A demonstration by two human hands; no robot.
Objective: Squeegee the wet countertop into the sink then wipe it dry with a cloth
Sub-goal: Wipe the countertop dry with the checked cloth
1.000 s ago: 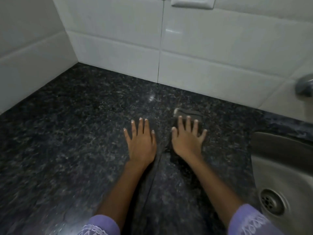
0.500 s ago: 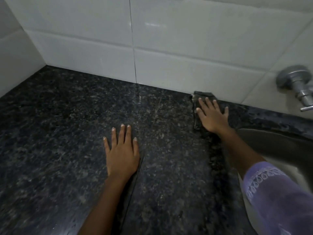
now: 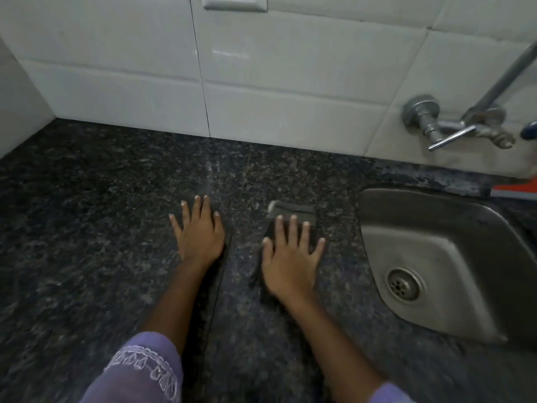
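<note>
A dark speckled granite countertop (image 3: pixel 87 228) fills the view. My right hand (image 3: pixel 290 260) lies flat, fingers spread, pressing a dark grey folded cloth (image 3: pixel 292 212) onto the counter; the cloth sticks out past my fingertips. My left hand (image 3: pixel 199 232) rests flat on the bare counter to the left of it, fingers apart, holding nothing. A steel sink (image 3: pixel 436 257) with a round drain (image 3: pixel 405 284) sits to the right of the cloth.
White wall tiles (image 3: pixel 261 82) rise behind the counter, meeting a side wall at the left. A metal tap (image 3: pixel 453 126) juts from the wall above the sink. An orange-red object (image 3: pixel 520 189) lies at the far right edge behind the sink.
My right hand has slid the cloth back from the rear wall toward me, to the middle of the counter. My left hand has stayed flat in place.
</note>
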